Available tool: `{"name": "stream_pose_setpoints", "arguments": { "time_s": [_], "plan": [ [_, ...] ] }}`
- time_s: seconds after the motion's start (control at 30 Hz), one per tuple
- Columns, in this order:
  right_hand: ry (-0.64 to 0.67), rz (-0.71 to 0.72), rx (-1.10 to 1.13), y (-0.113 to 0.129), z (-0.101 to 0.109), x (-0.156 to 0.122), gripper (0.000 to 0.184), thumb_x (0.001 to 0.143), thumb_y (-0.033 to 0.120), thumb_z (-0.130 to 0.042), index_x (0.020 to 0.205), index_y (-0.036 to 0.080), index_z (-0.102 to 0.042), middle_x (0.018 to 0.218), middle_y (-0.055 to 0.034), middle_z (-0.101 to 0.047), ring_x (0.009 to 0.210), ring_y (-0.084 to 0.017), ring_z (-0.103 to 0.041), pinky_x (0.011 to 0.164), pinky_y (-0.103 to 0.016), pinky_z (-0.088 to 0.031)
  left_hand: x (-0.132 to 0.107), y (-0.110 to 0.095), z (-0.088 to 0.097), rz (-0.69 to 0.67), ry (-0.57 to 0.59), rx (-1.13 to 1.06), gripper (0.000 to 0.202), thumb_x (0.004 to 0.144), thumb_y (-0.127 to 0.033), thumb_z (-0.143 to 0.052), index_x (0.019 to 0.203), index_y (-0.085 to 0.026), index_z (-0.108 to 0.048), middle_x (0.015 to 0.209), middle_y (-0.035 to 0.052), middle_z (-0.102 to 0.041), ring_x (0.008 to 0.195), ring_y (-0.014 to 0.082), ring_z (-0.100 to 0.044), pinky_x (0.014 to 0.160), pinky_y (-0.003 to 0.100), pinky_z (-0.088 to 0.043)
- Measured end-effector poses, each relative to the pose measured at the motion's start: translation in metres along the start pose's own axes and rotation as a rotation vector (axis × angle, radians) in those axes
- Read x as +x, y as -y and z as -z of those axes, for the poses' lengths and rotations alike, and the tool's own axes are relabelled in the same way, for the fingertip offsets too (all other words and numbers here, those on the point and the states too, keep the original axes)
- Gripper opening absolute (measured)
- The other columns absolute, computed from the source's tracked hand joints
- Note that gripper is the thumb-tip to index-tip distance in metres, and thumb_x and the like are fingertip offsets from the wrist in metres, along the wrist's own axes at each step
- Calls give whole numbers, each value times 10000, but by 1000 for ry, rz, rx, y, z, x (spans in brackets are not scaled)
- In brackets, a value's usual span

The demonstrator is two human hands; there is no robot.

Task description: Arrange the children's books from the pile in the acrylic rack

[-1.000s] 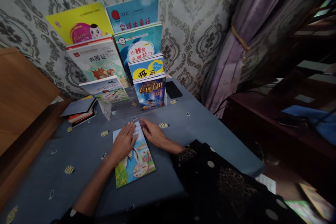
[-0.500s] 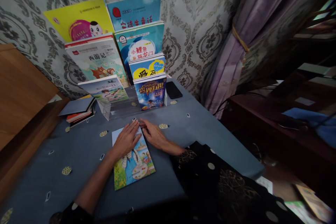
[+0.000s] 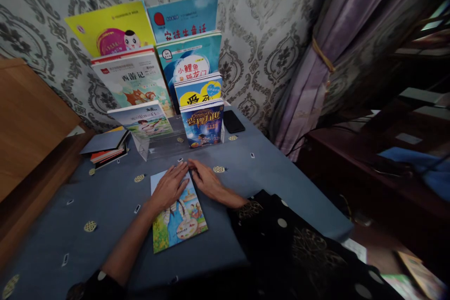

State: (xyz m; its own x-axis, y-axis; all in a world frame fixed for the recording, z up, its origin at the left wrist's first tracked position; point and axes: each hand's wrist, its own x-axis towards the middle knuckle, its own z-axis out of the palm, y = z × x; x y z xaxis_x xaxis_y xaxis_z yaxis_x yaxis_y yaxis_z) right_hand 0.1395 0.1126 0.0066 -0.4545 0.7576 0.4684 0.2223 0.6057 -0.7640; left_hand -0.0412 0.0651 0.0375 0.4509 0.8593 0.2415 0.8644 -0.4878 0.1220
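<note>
A thin picture book (image 3: 179, 222) with a colourful cover lies on the blue tablecloth in front of me. My left hand (image 3: 169, 187) rests flat across the upper part of its cover, fingers stretched out, hiding part of the picture. My right hand (image 3: 207, 180) is at the book's upper right edge, fingers extended and slightly bent, the fingertips near those of my left hand. Beyond them a clear stand (image 3: 141, 147) holds upright books, among them a dark blue book (image 3: 203, 126) at the front right and a pale landscape book (image 3: 142, 121) at the front left.
A black phone (image 3: 233, 122) lies right of the stand. Left of it is a small stack of books (image 3: 107, 144). A wooden panel (image 3: 31, 122) borders the table's left side. A purple curtain (image 3: 305, 84) hangs at the right, by a dark red table (image 3: 337, 168).
The view has shifted very slightly. Both hands and the book stay in practically the same place.
</note>
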Motion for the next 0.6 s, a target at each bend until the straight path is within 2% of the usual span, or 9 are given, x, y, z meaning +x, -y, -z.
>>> {"name": "stream_pose_setpoints", "arguments": {
  "time_s": [0.33, 0.6],
  "plan": [
    [33, 9, -62, 5, 2, 0, 409, 962, 182, -360, 1350, 151, -487, 1256, -133, -634, 1182, -223, -572, 1055, -444, -441, -2, -4, 3, -63, -49, -27, 432, 1025, -332, -344, 1364, -142, -534, 1431, 119, -539, 1360, 215, -468, 1138, 438, -387],
    [86, 30, -102, 4, 3, 0, 382, 991, 215, -351, 1338, 173, -506, 1269, -120, -627, 1184, -220, -560, 1049, -430, -444, -5, -5, 3, -124, -133, -68, 388, 1010, -304, -380, 1320, -192, -585, 1367, 97, -605, 1288, 223, -549, 1088, 434, -458]
  ]
}}
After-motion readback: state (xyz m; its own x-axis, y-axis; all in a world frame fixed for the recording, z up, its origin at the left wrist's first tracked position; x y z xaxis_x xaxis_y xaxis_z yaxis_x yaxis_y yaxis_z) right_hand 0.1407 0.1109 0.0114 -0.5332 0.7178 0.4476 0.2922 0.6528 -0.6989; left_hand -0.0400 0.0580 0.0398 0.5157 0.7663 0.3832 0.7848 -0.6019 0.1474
